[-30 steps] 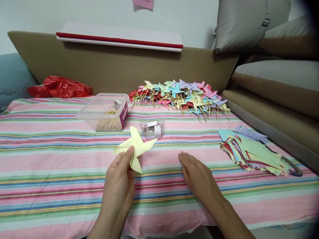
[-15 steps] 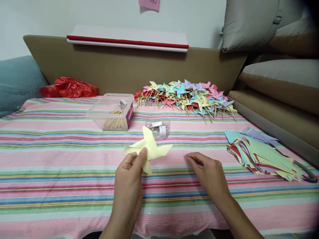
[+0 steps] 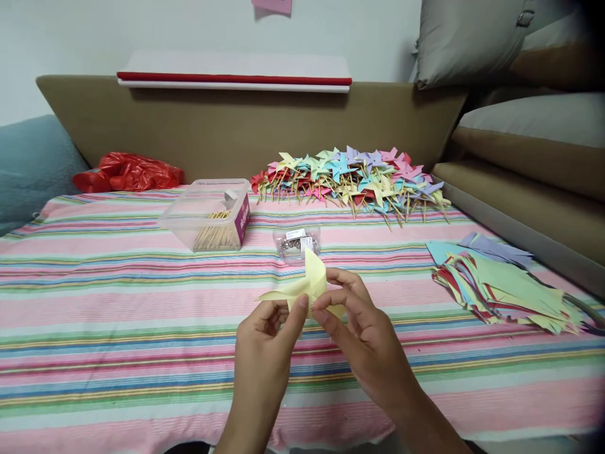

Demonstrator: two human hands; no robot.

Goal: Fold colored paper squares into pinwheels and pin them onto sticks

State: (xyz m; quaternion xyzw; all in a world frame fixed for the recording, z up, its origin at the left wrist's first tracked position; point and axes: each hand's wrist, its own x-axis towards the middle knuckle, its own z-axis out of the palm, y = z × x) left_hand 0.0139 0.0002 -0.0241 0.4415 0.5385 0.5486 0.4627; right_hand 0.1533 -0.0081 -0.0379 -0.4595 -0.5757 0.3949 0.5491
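Observation:
My left hand [image 3: 269,334] grips a pale yellow paper pinwheel [image 3: 314,272] at its centre, thumb on the front. Close against that centre, the thumb and index finger of my right hand [image 3: 362,325] are pinched together; whatever is between them is too small to make out. My right fingers hide part of the pinwheel's right side. Just beyond the pinwheel sits a small clear tub [image 3: 296,244] with dark metallic bits and white labels. To its left stands a clear plastic box [image 3: 203,205] of thin wooden sticks.
A heap of finished coloured pinwheels on sticks [image 3: 350,176] lies at the back. Cut paper pieces [image 3: 505,287] are stacked at right, scissors [image 3: 586,309] partly under them. A red plastic bag [image 3: 135,171] lies back left on the striped cloth [image 3: 118,321]. Cushions [image 3: 534,151] line the right side.
My right hand has moved left to the centre of the pinwheel, its fingers still pinched. My left hand and the pinwheel have shifted slightly right, and the pinwheel has turned.

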